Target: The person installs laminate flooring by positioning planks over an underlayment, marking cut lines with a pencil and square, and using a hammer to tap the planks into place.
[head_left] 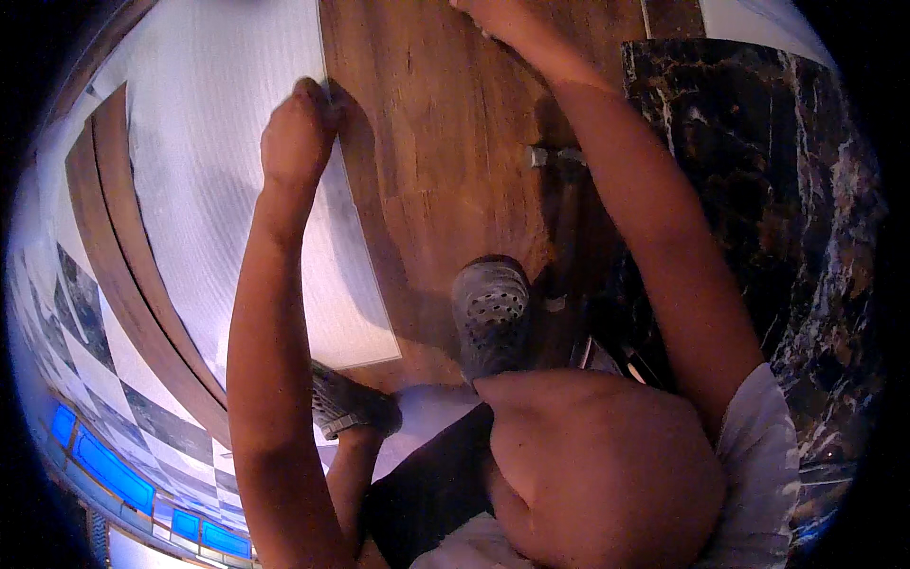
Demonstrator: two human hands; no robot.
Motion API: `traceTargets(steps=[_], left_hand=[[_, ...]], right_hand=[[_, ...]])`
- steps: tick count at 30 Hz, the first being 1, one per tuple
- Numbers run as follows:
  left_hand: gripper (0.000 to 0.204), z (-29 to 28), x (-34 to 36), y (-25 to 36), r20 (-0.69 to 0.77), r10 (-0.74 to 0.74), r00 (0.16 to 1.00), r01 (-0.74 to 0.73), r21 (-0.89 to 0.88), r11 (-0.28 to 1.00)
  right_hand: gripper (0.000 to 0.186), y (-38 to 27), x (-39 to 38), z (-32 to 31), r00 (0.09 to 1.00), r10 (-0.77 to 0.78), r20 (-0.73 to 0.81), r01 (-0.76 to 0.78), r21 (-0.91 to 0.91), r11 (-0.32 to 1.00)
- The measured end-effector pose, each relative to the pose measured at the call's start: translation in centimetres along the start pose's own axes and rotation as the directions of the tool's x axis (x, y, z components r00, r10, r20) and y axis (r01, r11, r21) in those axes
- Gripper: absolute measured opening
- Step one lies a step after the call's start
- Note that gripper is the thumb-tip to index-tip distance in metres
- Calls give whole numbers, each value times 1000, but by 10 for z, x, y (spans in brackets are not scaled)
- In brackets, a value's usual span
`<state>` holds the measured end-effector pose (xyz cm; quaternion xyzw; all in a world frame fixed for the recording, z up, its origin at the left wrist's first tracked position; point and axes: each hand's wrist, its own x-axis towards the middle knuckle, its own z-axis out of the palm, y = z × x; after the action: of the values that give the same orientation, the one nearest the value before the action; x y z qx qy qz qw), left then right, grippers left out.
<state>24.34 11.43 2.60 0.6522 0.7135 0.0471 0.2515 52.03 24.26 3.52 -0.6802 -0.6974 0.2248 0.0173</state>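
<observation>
My left hand is closed, its fingers curled in at the long edge of a white ribbed sheet. Whatever lies between those fingers is hidden. At the top rim, my right hand reaches over the brown wood-look floor. It is partly cut off by the picture's edge; its visible fingers look bent inward, and I cannot make out what they hold. Beside my right forearm lies a small grey metal piece, like a hammer head, partly covered by the arm and in shadow.
A dark marble-patterned slab stands along the right. Brown strips and a black-and-white checkered surface run down the left. My shoes, one grey clog and another, rest below the hands. A small pale scrap lies beside the first clog.
</observation>
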Motion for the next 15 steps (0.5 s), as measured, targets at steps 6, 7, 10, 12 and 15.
traceTargets(steps=[6, 7, 10, 12, 15], left_hand=[[46, 3, 61, 19, -107, -145, 984, 127, -162, 979], [47, 3, 68, 22, -39, -213, 976, 207, -125, 970], [46, 1, 79, 18, 39, -180, 983, 179, 21, 984], [45, 1, 84, 7, 85, -49, 995, 50, -15, 999], [50, 4, 92, -13, 117, 129, 985, -106, -183, 977]], right_hand=[[41, 15, 58, 47, 917, -35, -396, 86, 111, 990], [39, 16, 66, 50, 927, -19, -374, 65, 111, 992], [37, 23, 78, 35, 992, 99, 75, -124, 631, 766], [40, 24, 74, 22, 979, 170, 114, -203, 647, 735], [42, 23, 67, 5, 980, 57, 192, -141, 457, 878]])
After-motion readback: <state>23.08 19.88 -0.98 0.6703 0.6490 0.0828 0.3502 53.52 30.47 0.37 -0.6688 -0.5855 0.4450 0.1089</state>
